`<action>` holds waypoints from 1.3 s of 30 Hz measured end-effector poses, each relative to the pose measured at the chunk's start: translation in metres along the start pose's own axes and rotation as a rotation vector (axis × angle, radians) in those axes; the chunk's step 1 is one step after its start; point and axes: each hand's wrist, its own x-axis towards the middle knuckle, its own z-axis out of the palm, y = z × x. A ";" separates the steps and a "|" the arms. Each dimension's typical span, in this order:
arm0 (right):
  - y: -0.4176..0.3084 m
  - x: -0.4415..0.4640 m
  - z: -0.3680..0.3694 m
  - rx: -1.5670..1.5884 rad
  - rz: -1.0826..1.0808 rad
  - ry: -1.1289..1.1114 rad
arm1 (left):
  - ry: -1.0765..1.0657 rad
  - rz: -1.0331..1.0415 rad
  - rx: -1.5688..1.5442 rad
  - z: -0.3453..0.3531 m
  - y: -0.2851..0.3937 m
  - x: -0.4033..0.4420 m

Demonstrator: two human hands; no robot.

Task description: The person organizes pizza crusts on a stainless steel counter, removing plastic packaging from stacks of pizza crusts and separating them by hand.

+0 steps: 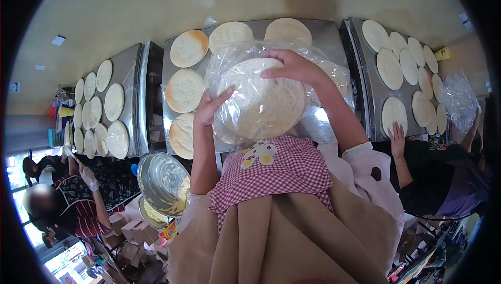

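Observation:
A round pale flatbread lies inside a clear plastic bag in front of my body, above the metal table. My left hand grips the left edge of the bagged flatbread, thumb on top and fingers hidden underneath. At the upper right, my right hand is closed on the bag near the bread's far rim, its fingers bent over the plastic. More flatbreads surround the bag, among them a browned one on the left and one behind. Plastic partly covers another flatbread at the right.
Tables with several flatbreads stand on the left and right. A metal bowl smeared with a yellowish mixture is by my left side. A co-worker's hand touches a flatbread at right; a gloved co-worker's hand shows at left.

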 end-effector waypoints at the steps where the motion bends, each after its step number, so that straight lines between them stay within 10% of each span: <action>1: 0.001 -0.004 0.001 -0.028 -0.069 0.042 | 0.038 -0.028 -0.066 0.003 0.001 -0.003; 8: 0.012 -0.046 -0.008 -0.520 0.016 0.295 | 0.223 -0.079 -0.446 -0.013 -0.025 -0.010; 39: -0.003 -0.041 0.006 -0.850 -0.461 0.736 | 0.031 -0.181 -0.731 -0.013 -0.032 0.003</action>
